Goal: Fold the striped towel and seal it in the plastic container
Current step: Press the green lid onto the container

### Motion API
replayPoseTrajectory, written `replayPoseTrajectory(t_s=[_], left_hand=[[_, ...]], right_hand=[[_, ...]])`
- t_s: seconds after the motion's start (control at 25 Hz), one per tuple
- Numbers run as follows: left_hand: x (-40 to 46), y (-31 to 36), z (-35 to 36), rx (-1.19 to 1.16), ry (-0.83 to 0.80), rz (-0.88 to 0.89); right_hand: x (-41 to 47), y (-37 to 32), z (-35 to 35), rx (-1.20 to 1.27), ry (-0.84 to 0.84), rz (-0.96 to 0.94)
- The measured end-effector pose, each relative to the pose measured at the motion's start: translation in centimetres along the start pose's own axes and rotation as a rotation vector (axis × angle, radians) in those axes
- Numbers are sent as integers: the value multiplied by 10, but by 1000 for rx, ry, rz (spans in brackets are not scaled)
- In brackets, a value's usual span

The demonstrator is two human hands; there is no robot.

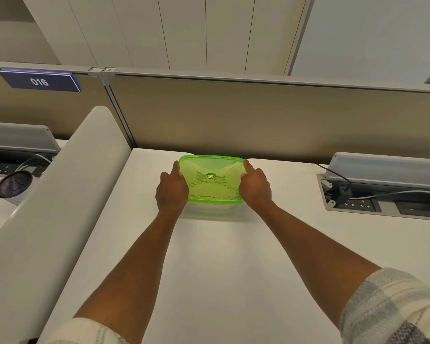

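Observation:
A clear plastic container (212,210) stands at the far middle of the white desk, close to the partition. A translucent green lid (210,167) with a round sticker lies on top of it. Through the lid I see the striped towel (212,189) folded inside. My left hand (171,188) grips the container's left side, thumb on the lid's rim. My right hand (255,186) grips the right side in the same way, fingers curled over the lid's edge.
The white desk (221,264) stretches toward me. A beige partition (258,120) runs right behind the container. A white side divider (60,194) stands at the left. At the right is a socket tray with cables (382,197). A round mesh object (13,183) sits far left.

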State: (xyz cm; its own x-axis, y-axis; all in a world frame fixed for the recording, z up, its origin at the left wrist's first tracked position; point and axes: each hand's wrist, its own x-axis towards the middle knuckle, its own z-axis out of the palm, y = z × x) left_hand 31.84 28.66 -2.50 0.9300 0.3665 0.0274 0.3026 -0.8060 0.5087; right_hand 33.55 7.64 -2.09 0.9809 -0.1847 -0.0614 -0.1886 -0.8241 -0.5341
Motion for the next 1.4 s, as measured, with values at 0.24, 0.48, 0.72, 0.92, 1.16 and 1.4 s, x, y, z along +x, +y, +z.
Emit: replayPoseTrajectory(t_s=[0.24, 0.48, 0.72, 0.92, 1.16, 1.4], left_hand=[[-1, 0, -3, 32, -70, 5], [1, -6, 2, 51, -85, 41], [1, -6, 3, 42, -81, 29], [3, -8, 4, 40, -79, 31], [1, -8, 4, 43, -58, 65], [2, -1, 0, 169, -105, 100]], right_hand=[[-10, -9, 11, -120, 16, -16], [-11, -8, 13, -152, -8, -23], [-10, -8, 13, -170, -20, -27], [-11, -8, 13, -164, -19, -31], [-11, -6, 15, -207, 6, -53], [-9, -8, 11, -209, -25, -45]])
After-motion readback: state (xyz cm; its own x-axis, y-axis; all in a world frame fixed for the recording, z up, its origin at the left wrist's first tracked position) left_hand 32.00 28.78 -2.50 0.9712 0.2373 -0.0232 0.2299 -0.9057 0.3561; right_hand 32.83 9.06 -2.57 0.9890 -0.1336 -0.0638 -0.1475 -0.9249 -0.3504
